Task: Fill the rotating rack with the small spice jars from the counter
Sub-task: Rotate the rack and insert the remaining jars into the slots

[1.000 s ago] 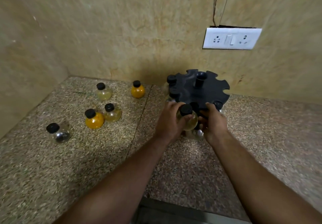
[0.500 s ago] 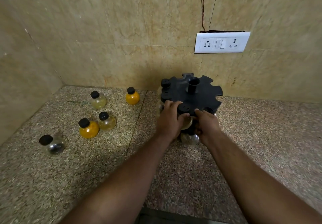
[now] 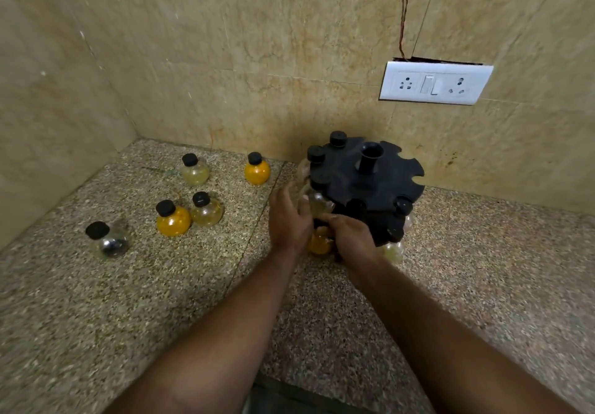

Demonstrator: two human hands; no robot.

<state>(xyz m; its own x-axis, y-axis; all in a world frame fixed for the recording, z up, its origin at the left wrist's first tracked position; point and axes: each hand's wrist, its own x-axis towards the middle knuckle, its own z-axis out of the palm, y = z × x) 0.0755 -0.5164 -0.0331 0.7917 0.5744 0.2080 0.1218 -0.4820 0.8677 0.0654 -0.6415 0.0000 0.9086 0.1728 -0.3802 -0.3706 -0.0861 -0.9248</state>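
- Right now the rotating rack (image 3: pixel 363 185) is standing on the speckled counter (image 3: pixel 128 301), close to the back wall (image 3: pixel 257 59) and below the white socket plate (image 3: pixel 436 82).
- It is black, with a notched round top and a hollow post (image 3: pixel 369 157) rising from its middle.
- Black-capped round jars are hanging in some of its notches, mostly on the left side, and an orange jar (image 3: pixel 318 243) is sitting in the lower tier.
- Five loose jars (image 3: pixel 172 219) are waiting on the counter well to the left of the rack: two orange, two pale and one with dark contents.
- My left hand (image 3: pixel 289 217) is lying against the pale jar (image 3: pixel 317 206) at the rack's front-left notch, fingers (image 3: pixel 288 193) nearly straight and loosely cupping it rather than squeezing.
- My right hand (image 3: pixel 351 236) is curling round the front of the rack between its tiers, gripping it, with the forefinger pointing toward the pale jar.
- My two hands are almost touching each other just below that jar.
- Compared with half a second ago, the pale jar is sitting further toward the rack's left side, no longer dead centre between my hands.
- My left thumb is no longer wrapping round its neck.
- A second cap is now showing at the rack's back left, while the loose jars are staying where they were.
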